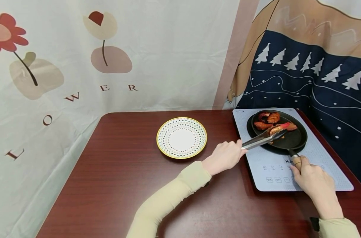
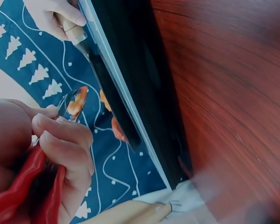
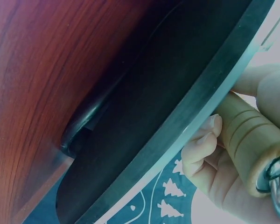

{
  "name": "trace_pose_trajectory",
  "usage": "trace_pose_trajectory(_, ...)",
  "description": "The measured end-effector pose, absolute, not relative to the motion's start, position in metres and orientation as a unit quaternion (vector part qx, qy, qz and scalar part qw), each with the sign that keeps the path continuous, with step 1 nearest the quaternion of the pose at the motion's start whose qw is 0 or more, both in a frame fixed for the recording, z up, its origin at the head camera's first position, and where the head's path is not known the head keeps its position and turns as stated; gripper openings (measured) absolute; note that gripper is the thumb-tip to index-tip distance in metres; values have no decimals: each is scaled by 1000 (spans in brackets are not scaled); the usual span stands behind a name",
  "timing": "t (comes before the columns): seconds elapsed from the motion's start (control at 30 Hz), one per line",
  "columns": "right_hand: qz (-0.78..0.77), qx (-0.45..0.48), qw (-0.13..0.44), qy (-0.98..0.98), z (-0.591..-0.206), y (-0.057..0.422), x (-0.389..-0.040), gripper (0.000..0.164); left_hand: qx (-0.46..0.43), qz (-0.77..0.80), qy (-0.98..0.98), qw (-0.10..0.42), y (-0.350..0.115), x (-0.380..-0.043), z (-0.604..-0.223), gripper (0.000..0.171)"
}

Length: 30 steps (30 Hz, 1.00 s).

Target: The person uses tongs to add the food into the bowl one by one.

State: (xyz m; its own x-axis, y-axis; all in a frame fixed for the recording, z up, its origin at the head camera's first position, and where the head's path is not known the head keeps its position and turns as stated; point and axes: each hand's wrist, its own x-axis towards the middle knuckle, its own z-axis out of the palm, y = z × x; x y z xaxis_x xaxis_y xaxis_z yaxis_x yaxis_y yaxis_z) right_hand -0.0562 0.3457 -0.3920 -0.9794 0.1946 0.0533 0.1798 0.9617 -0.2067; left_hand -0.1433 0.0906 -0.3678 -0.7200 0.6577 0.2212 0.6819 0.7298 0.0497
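Observation:
My left hand [image 1: 226,155] grips metal tongs [image 1: 255,142], whose red handles [image 2: 23,184] show in the left wrist view. Between the tong tips is a cooked shrimp [image 1: 280,128] with a red tail, held up over the black frying pan [image 1: 292,143]. Several reddish-brown food pieces [image 1: 261,125] lie at the pan's far side, one of them a curled tentacle-like piece [image 1: 263,115]. My right hand [image 1: 315,180] holds the pan by its wooden handle [image 3: 252,137], fingers and thumb wrapped round it.
Under the pan is a pale induction cooktop [image 1: 272,181] at the right of the dark red table [image 1: 109,181]. A dotted plate with a yellow rim [image 1: 181,157] stands left of it. Printed curtains [image 1: 174,56] hang behind.

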Motion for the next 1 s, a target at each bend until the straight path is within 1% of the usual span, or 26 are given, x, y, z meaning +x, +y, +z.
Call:
trace_pose_trajectory(0.23, 100, -96, 33, -990, -392, 346, -56, 45, -369, -73, -925, 59, 113, -146, -370, 31)
trace_pose_trajectory(0.63, 98, -99, 33, -990, -393, 346, -56, 43, -356, -70, -932, 25, 142, -147, -376, 29)
trace_pose_trajectory(0.8, 98, -99, 33, -990, -392, 346, -56, 45, -349, -71, -934, 18, 148, -146, -377, 29)
trace_pose_trajectory(1.0, 96, -104, 28, -990, -393, 345, -56, 46, -352, -72, -933, 31, 152, -147, -380, 30)
